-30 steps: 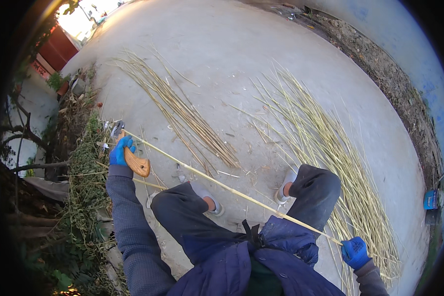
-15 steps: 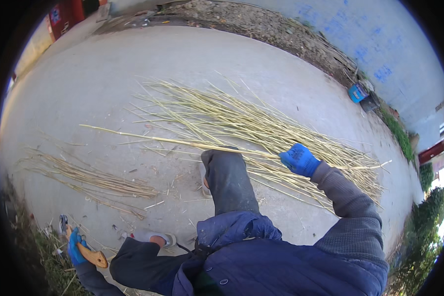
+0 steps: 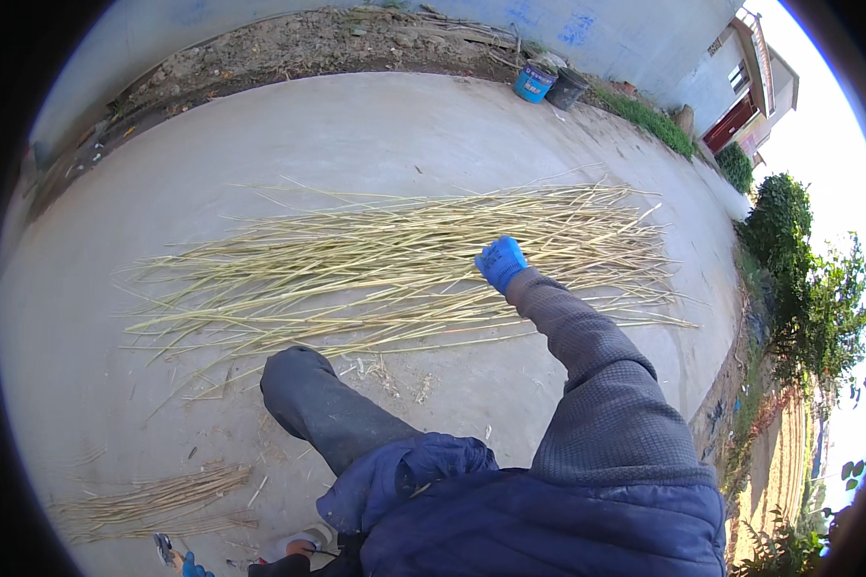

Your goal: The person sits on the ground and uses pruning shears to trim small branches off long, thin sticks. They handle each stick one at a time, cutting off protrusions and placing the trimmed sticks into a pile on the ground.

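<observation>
My right hand (image 3: 501, 265), in a blue work glove, is closed over the middle of a wide pile of long, thin, dry stalks (image 3: 356, 255) on the ground. It appears to grip one stalk, though the others around the fist make this hard to separate. At the lower left edge is my left hand (image 3: 194, 567), also blue-gloved and mostly cut off. It holds a wooden-handled hand tool (image 3: 167, 552) whose metal head sticks out; most of the handle is out of view. Near that tool lies a smaller bundle of browner stalks (image 3: 164, 498).
My bent knee (image 3: 303, 385) is at the near edge of the pile. Bark scraps (image 3: 385, 375) litter the concrete (image 3: 260, 125). A blue bucket (image 3: 534, 84) and a dark bucket (image 3: 568, 88) stand by the far wall. Bushes (image 3: 784, 250) grow on the right.
My view has swung right. The stalk that lay across my knee is off it, and my right hand is over the pile's middle. My left hand has dropped mostly out of view.
</observation>
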`<action>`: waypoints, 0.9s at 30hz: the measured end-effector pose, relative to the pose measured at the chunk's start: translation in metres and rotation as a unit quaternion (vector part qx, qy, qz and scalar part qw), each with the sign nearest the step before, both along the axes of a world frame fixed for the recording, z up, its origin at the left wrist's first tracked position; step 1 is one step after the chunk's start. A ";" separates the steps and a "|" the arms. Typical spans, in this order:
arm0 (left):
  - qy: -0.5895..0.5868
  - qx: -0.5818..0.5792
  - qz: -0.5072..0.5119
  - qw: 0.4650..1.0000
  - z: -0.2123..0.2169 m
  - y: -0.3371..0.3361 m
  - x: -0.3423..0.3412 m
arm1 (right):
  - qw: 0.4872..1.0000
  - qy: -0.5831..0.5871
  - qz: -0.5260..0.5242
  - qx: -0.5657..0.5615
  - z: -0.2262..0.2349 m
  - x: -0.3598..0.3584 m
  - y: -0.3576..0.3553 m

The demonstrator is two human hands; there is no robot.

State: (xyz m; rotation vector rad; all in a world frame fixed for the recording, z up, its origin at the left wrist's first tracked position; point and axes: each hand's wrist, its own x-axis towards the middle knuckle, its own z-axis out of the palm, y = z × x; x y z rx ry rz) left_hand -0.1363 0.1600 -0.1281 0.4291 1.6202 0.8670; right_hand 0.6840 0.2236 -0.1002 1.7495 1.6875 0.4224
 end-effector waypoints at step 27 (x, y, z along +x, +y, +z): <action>0.088 0.130 -0.188 0.970 0.112 -0.035 0.071 | 0.397 0.793 0.087 -0.454 0.074 -0.548 0.068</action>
